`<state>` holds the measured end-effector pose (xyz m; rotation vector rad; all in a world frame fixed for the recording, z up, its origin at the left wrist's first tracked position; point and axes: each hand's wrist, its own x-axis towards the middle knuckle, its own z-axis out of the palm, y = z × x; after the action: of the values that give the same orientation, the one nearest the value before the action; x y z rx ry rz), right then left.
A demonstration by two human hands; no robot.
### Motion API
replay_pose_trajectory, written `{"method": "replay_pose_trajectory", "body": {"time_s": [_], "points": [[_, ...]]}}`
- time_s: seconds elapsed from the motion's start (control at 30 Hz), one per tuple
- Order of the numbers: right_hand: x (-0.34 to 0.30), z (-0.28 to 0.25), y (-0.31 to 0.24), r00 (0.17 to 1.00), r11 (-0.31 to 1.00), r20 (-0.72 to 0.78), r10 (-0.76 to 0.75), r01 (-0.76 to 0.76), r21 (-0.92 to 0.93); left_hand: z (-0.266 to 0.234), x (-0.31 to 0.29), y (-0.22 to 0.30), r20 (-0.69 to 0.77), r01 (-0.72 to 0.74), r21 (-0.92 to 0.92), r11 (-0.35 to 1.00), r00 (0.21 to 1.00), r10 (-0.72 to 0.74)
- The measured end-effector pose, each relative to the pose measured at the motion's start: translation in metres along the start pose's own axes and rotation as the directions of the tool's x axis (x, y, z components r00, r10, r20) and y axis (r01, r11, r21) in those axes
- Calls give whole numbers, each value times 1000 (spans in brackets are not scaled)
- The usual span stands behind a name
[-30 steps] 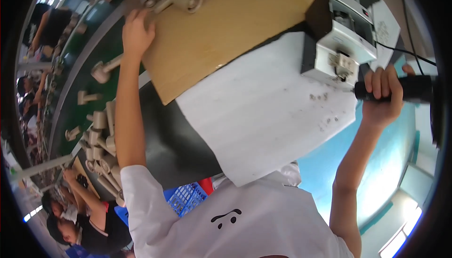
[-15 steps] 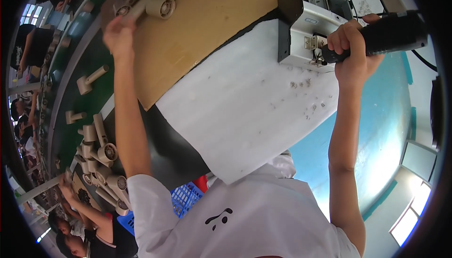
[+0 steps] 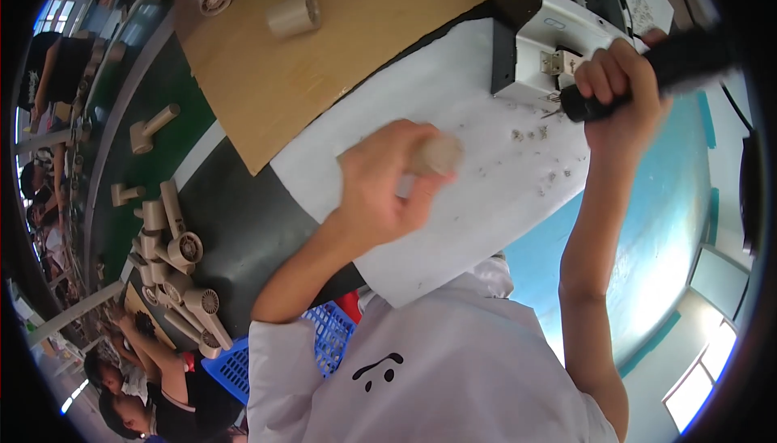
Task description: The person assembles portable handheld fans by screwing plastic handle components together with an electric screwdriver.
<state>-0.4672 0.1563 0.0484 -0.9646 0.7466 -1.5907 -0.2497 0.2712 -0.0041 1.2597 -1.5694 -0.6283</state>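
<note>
Over the white sheet (image 3: 437,241), my left hand (image 3: 376,180) is closed round a beige handheld fan (image 3: 439,156); motion blurs it and my fingers cover much of it. At the right, my right hand (image 3: 619,91) grips a black electric screwdriver (image 3: 688,59). Its thin bit points left, just in front of the white and black screw feeder (image 3: 526,59). Small screw-like bits (image 3: 518,134) lie scattered on the sheet below that feeder. Further beige handheld fans (image 3: 295,16) rest on the brown cardboard (image 3: 388,6) at the far side.
Beside my left arm several beige fans (image 3: 184,249) are piled at the table's edge. Single fans (image 3: 154,127) lie on the green conveyor belt (image 3: 174,79). A blue basket (image 3: 328,338) sits near my left elbow. Co-workers (image 3: 146,394) are along the left.
My left hand has come from the fans on the cardboard to the white sheet, bringing one fan. My right hand has shifted slightly, and the screwdriver bit now shows clear of the feeder.
</note>
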Motion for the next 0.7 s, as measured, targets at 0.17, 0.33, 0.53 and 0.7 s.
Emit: {"method": "replay_pose_trajectory", "body": {"time_s": [0.17,0.33,0.53,0.7], "points": [[-48,24,-20,896,910,377,-236,68,408,19,2,-1,115,-267,-20,963,957,268],[-52,28,-13,830,906,503,-240,5,423,16,-1,-3,97,-233,4,973,968,231],[-55,31,-13,829,914,515,-216,-13,405,18,-1,0,120,-214,23,977,970,210],[-54,34,-7,804,916,541,-247,12,401,19,-1,4,118,-154,-8,988,981,154]]}}
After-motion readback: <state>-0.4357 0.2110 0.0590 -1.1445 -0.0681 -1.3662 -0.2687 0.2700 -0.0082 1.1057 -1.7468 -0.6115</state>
